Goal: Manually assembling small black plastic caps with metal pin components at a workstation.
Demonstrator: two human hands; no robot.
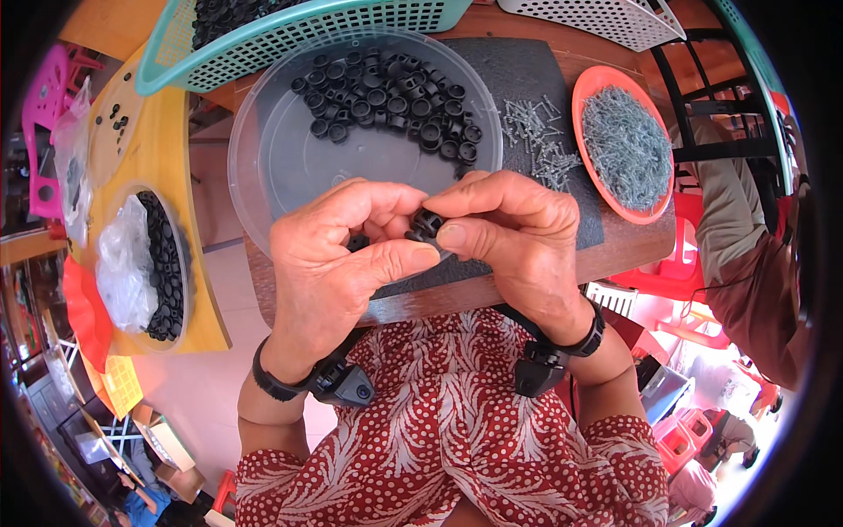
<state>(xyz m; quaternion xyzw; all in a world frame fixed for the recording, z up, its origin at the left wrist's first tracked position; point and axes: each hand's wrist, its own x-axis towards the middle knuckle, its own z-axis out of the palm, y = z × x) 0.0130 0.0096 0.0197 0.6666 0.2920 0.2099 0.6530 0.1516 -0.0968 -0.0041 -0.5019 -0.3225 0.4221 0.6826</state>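
Note:
Just above the table's near edge, my left hand [325, 255] and my right hand [522, 233] pinch one small black plastic part [426, 223] between thumbs and fingertips. It looks ring-shaped with a gap; the fingers hide some of it. A second black piece [357, 241] shows under the curled fingers of my left hand. Beyond both hands stands a round clear tub [294, 171], with many similar black ring-shaped parts [386, 97] heaped at its far side. Loose metal screws [536, 132] lie on the dark mat [518, 66] to the right.
An orange-red bowl [583, 154] full of screws stands at the right. A teal basket [263, 61] with black parts and a white basket [606, 22] line the far edge. On a yellow table [206, 303] at left is a tub of black parts [167, 263]. Another person's leg [724, 211] shows at right.

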